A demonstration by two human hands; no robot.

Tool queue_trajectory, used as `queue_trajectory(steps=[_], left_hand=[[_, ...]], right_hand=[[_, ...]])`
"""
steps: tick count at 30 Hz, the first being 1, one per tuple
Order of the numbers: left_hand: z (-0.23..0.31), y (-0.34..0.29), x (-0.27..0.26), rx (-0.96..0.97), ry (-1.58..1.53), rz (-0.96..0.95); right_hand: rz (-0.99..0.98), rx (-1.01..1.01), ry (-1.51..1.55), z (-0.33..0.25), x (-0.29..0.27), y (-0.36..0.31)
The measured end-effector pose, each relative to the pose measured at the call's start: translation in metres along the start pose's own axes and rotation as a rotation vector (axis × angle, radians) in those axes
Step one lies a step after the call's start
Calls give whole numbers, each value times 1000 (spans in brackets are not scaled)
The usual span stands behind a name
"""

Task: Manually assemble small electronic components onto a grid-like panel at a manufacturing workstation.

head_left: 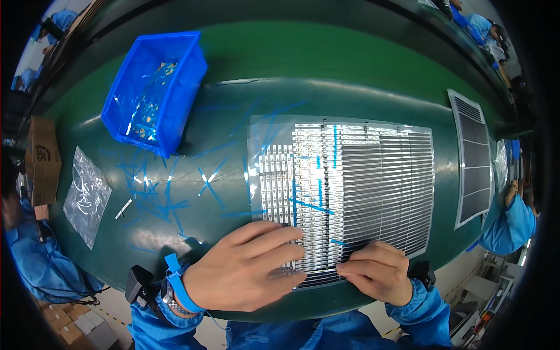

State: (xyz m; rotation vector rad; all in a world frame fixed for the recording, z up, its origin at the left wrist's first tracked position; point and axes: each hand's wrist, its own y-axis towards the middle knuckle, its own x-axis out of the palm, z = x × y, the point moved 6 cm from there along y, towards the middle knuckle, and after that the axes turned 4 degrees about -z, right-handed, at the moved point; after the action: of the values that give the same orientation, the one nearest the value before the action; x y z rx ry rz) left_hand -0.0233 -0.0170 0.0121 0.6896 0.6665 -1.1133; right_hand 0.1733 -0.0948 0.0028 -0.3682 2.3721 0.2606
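Note:
A clear plastic sheet (252, 125) lies on the table, bearing rows of narrow white strips with small parts (309, 201) on its left and dark and silver stripes (388, 186) on its right. Blue tape pieces (315, 205) cross the strips. My left hand (245, 268) rests with fingers apart over the lower left of the strips, a wristband and metal watch at its wrist. Close by, my right hand (376, 271) has thumb and forefinger pinched together at the sheet's lower edge; what they hold is hidden.
A blue bin (192, 70) with small pieces inside stands at the back left. Blue tape scraps (149, 192), a small loose strip (123, 208) and a clear bag (87, 195) lie left. Another striped sheet (473, 157) lies right. A cardboard box (44, 160) is far left; co-workers sit nearby.

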Motion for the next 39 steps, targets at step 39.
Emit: queue_trajectory(steps=[39], left_hand=[[15, 11, 13, -65, 276, -153]], right_hand=[[193, -2, 83, 7, -3, -5]])
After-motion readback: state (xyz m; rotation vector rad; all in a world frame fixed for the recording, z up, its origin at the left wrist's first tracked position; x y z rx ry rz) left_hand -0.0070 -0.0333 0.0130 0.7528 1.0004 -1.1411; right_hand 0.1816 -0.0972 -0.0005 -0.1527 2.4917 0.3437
